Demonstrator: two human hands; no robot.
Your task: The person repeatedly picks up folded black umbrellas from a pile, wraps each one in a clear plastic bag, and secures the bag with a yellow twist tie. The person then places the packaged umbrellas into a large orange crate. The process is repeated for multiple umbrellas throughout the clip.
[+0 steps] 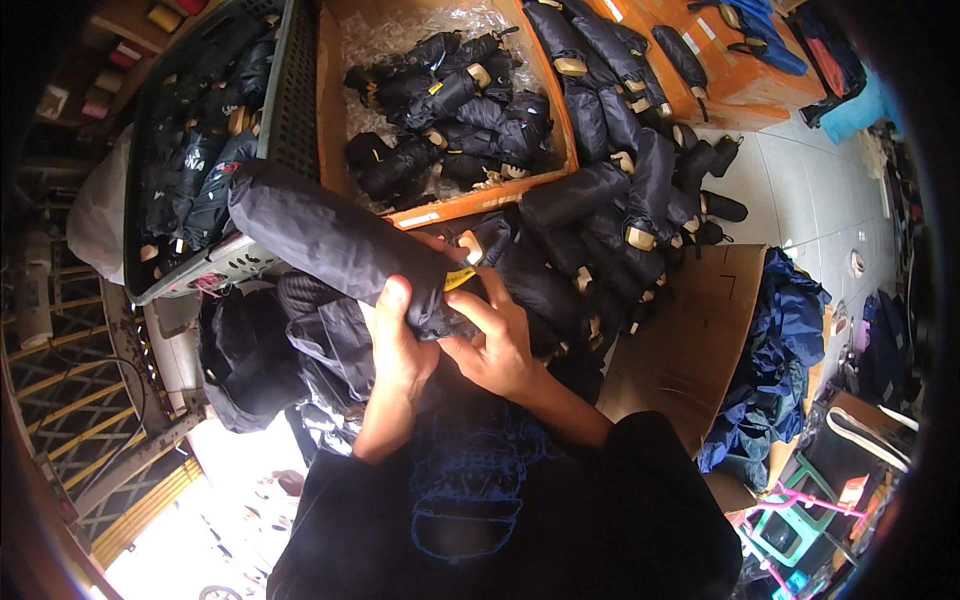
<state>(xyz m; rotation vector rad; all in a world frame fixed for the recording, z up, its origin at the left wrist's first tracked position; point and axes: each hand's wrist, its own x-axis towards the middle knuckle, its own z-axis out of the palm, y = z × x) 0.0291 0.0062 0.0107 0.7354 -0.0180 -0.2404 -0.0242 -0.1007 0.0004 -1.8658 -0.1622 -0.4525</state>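
A black folded umbrella [330,235] in a fabric sleeve lies slantwise across the middle, its far end up and to the left. My left hand [398,335] wraps round its near end, thumb on top. Closed at that same end, my right hand [500,340] pinches the cloth beside a small yellow tag [459,278]. A pale handle end [470,245] shows just beyond my fingers; whether it belongs to this umbrella I cannot tell. My left fingers are mostly hidden beneath the sleeve.
An orange-edged carton [480,203] holds more umbrellas on clear plastic. To its left stands a dark crate [285,110] full of them. Loose umbrellas [575,195] pile up at the right, near an open cardboard box [690,340] and blue fabric [770,360]. Black cloth [250,355] lies left.
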